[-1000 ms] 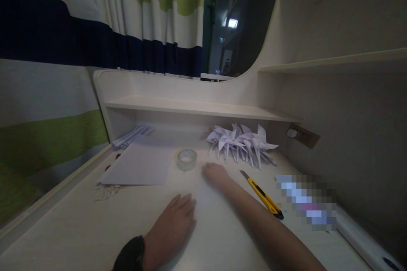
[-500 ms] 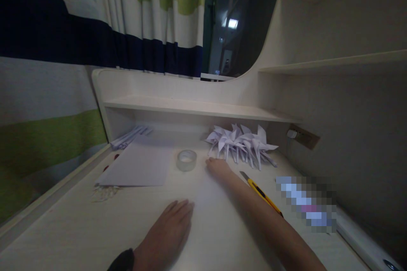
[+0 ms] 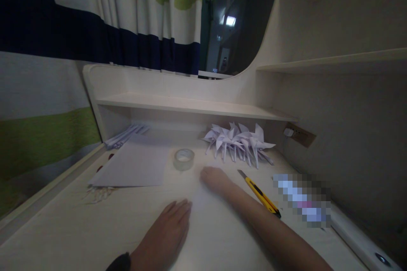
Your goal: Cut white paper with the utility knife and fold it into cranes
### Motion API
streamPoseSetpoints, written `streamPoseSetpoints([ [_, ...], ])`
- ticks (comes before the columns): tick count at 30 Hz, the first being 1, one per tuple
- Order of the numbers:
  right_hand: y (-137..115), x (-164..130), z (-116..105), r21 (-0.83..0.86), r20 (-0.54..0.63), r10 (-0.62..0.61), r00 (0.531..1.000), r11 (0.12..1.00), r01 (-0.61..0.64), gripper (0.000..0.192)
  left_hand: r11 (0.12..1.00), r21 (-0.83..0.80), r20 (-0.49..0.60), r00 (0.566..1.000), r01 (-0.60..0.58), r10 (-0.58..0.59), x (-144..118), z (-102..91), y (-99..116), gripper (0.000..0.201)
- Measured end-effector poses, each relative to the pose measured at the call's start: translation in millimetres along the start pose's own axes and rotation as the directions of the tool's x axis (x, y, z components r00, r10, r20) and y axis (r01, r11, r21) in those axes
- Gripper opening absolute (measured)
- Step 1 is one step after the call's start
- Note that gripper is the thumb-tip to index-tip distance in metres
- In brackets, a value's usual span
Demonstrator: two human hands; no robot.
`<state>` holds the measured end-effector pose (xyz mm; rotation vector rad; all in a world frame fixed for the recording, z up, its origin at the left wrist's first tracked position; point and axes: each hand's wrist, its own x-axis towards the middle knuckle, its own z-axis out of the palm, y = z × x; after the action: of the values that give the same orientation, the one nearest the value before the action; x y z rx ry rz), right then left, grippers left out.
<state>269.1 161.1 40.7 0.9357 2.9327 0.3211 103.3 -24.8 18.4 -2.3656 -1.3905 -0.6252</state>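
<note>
My left hand (image 3: pixel 170 226) lies palm down on the white desk, fingers stretched out and close together. Farther forward, my right hand (image 3: pixel 215 180) rests low over the desktop with its fingers curled in; what they hold, if anything, is hidden. A faint pale patch, perhaps paper, shows on the desk between both hands. Just beyond the right hand, to its left, sits a roll of clear tape (image 3: pixel 183 160). A yellow utility knife (image 3: pixel 261 194) with its blade out lies right of the right forearm. Behind stand several white paper pinwheels (image 3: pixel 237 139) in a cluster.
White paper sheets (image 3: pixel 135 163) lie at the left, with rolled paper sticks (image 3: pixel 127 133) behind them and small pale pieces (image 3: pixel 100 194) at their front edge. A blurred-out item (image 3: pixel 300 199) is at the right. A low shelf (image 3: pixel 190 106) spans the back, and a wall socket (image 3: pixel 299 134) is beyond.
My right hand has drawn back toward me and slightly left, away from the pinwheels. My left hand stays in nearly the same place. The view has shifted a little.
</note>
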Motion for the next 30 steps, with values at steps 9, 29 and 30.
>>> streamPoseSetpoints([
  [9, 34, 27, 8, 0.008, 0.002, 0.178, 0.984, 0.984, -0.178, 0.023, 0.999, -0.032, 0.026, 1.0, 0.014, -0.013, -3, 4.7, -1, 0.04],
  [29, 38, 30, 22, 0.096, -0.031, 0.282, 0.959, 0.956, -0.278, 0.021, 0.995, -0.031, 0.181, 0.98, 0.094, -0.087, 16, 38.4, 7, 0.049],
  [30, 38, 30, 22, 0.099, -0.031, 0.282, 0.959, 0.956, -0.277, 0.021, 0.996, -0.024, 0.155, 0.985, 0.083, -0.078, 10, 34.3, 8, 0.048],
])
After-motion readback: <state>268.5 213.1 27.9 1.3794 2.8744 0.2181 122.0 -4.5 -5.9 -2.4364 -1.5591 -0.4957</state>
